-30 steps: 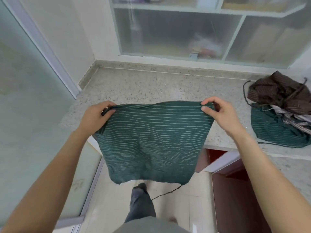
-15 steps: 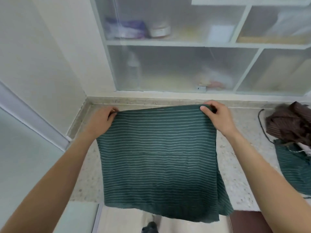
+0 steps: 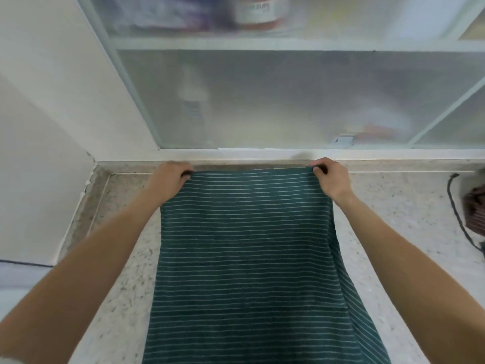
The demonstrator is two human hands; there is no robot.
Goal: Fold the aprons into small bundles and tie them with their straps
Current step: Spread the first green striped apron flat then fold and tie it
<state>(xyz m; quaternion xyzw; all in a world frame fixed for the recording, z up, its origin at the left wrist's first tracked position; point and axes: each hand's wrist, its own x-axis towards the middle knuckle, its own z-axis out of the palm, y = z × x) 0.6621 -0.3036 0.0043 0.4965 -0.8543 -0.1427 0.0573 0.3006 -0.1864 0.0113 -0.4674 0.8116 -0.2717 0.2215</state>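
A dark green apron (image 3: 244, 258) with thin white stripes lies stretched flat along the speckled stone counter (image 3: 118, 285), reaching from the back wall to the near edge. My left hand (image 3: 169, 177) grips its far left corner. My right hand (image 3: 329, 177) pinches its far right corner. Both hands sit close to the counter's back edge. A second layer of the apron shows along its right side.
A cabinet with frosted sliding panes (image 3: 288, 95) stands right behind the counter, with blurred bottles and jars inside. At the far right edge lies a brown striped cloth (image 3: 476, 208) with a dark strap (image 3: 456, 216) trailing over the counter. A white wall closes the left side.
Both hands carried the hanging apron forward and laid it on the counter, ending near the back wall. The view has tilted up, and the apron pile has slid to the right edge.
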